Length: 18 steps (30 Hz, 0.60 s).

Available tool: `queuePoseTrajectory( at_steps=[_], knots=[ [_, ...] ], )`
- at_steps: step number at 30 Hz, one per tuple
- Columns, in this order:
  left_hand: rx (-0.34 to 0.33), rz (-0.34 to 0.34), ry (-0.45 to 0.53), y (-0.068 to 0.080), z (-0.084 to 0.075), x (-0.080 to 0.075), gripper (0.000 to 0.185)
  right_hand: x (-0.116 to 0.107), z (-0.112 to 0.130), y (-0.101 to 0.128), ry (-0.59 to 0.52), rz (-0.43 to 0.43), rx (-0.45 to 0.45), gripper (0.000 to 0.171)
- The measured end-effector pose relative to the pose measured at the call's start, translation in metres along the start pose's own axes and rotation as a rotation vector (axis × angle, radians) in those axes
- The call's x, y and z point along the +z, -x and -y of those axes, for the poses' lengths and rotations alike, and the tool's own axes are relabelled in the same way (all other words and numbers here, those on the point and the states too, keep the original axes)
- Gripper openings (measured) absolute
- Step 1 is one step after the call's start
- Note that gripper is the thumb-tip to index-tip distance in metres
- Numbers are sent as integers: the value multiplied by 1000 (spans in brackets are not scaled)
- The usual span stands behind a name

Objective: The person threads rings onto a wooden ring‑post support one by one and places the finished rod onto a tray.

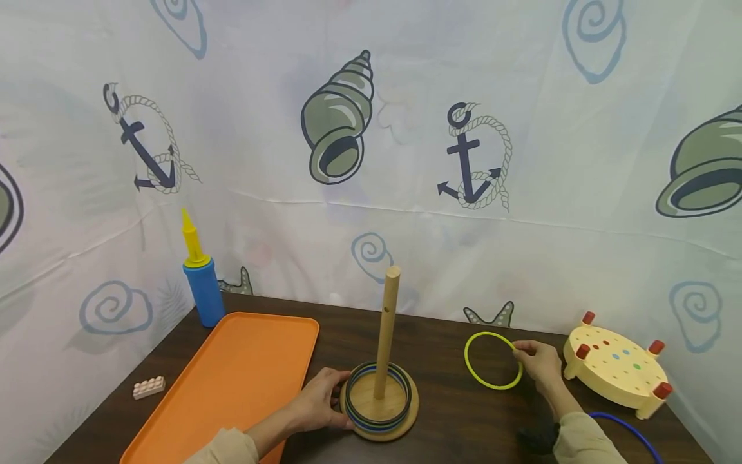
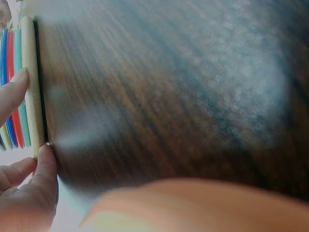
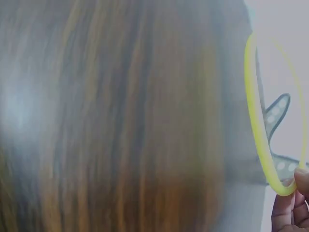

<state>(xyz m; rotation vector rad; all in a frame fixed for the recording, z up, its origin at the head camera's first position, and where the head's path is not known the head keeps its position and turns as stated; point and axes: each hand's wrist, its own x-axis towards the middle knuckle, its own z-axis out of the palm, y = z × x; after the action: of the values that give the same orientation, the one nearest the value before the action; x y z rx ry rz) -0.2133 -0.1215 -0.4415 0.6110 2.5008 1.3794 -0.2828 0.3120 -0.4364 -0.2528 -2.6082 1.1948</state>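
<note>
Ideally, the left hand [image 1: 319,398] steadies the base [image 1: 364,398] it grips; the right hand [image 1: 540,364] levels its pinched yellow ring [image 3: 254,108].

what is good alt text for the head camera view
A person's right hand pinches a yellow ring; the left hand grips the round base of an upright wooden peg with stacked rings. An orange tray lies left; an anchor-print cloth hangs behind.
</note>
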Motion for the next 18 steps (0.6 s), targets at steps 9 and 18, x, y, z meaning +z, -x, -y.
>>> queuePoseTrajectory(
  at_steps=[9,18],
  knots=[
    [12,-8,-29,0,1,0,82,2,29,7,-217,94,-1,30],
    [-1,-6,-30,0,1,0,82,2,68,19,-332,143,-20,35]
  ],
)
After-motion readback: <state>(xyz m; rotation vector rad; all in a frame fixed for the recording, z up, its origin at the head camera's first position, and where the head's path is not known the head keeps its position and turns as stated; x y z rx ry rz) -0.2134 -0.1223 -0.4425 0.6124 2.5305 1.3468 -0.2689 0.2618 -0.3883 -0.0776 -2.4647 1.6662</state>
